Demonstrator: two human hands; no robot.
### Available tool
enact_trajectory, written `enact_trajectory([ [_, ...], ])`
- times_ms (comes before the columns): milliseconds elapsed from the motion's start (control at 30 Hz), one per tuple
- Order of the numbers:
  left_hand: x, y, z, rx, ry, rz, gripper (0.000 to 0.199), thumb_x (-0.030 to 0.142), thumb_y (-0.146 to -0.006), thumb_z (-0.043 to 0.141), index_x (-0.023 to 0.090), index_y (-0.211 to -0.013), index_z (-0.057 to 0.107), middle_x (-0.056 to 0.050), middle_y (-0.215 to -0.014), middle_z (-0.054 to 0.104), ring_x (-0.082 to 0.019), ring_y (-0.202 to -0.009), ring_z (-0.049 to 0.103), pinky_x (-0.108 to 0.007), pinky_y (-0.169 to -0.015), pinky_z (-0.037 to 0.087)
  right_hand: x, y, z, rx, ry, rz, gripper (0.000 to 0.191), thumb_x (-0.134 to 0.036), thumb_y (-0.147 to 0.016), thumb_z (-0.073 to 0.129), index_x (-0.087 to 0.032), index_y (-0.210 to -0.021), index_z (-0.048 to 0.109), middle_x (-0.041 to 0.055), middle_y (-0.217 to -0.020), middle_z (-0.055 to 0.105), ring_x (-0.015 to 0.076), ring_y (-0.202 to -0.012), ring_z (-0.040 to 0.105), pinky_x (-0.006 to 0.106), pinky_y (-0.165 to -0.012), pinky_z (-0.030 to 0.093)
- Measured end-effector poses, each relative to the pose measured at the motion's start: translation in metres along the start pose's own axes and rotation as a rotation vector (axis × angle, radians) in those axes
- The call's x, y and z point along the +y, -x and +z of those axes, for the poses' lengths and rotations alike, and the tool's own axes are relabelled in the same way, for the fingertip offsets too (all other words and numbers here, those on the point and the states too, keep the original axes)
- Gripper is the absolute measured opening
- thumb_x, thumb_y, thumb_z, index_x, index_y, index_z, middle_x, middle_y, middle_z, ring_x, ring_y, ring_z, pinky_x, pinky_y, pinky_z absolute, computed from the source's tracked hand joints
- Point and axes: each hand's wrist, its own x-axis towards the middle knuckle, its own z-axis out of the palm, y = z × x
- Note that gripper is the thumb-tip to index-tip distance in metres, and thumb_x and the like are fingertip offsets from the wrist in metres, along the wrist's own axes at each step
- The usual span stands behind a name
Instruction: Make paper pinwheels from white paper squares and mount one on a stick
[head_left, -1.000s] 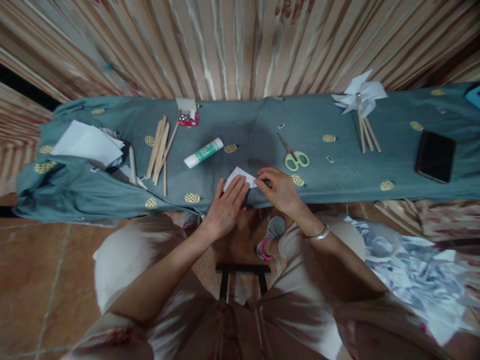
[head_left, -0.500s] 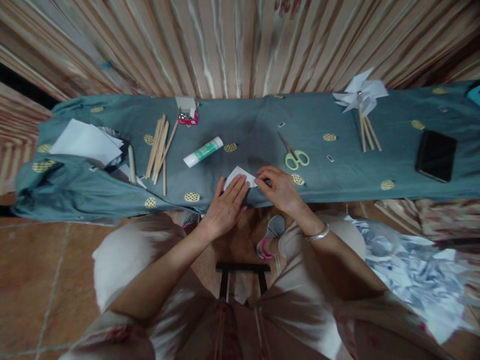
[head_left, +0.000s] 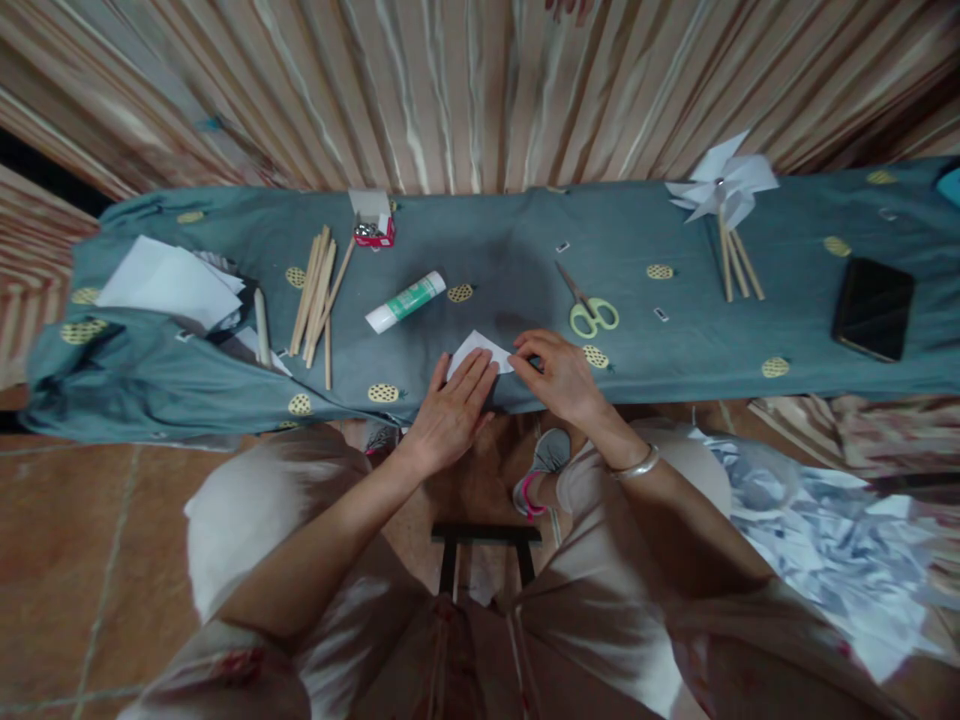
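Note:
A small folded white paper [head_left: 474, 350] lies at the table's near edge, in front of me. My left hand [head_left: 456, 408] rests flat on it, fingers stretched out over its lower part. My right hand [head_left: 556, 375] pinches the paper's right corner between thumb and forefinger. Up and left of the paper is a green and white glue stick [head_left: 406, 302]. Scissors with yellow-green handles [head_left: 594, 317] lie beyond my right hand, blades pointing up and left.
Wooden sticks [head_left: 315, 300], an open red box of metal pins [head_left: 373, 232] and stacked paper [head_left: 169, 283] are on the left. White pinwheels on sticks [head_left: 724, 190] and a black phone [head_left: 874, 309] lie right. Cut paper [head_left: 840, 550] is piled low at the right.

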Motion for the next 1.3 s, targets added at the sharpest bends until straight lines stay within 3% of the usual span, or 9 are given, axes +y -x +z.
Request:
enact_trajectory([
  [633,0.0012,0.0005,-0.0002,-0.017,0.010,-0.008,0.065,0.021,-0.094,0.054,0.009,-0.153,0.029,-0.024,-0.158,0.037,-0.031,-0.151,0.029,-0.059,-0.122,0.022,0.0002,0.0012,0.0019,0.022,0.004,-0.007,0.016,-0.025,-0.086,0.061,-0.023,-0.070,0.063,0.0073,-0.099,0.073,0.0231,-0.096,0.067,0.037,-0.085,0.054],
  [867,0.0015,-0.0006,0.0005,-0.019,-0.013,-0.005,0.062,0.022,-0.094,0.055,0.007,-0.151,0.033,-0.024,-0.157,0.037,-0.032,-0.150,0.030,-0.058,-0.122,0.024,0.0010,0.0025,0.0026,0.021,0.030,-0.003,0.013,-0.029,-0.082,0.071,-0.023,-0.074,0.062,0.0086,-0.105,0.072,0.0258,-0.101,0.066,0.040,-0.092,0.051],
  [1300,0.0019,-0.0008,-0.0004,-0.058,-0.028,-0.014,0.063,0.021,-0.093,0.054,0.006,-0.151,0.034,-0.024,-0.158,0.036,-0.032,-0.151,0.028,-0.060,-0.122,0.022,0.0001,0.0032,0.0064,0.033,0.061,-0.020,0.019,-0.038,-0.085,0.069,-0.022,-0.078,0.063,0.0104,-0.110,0.071,0.0275,-0.103,0.064,0.044,-0.094,0.050],
])
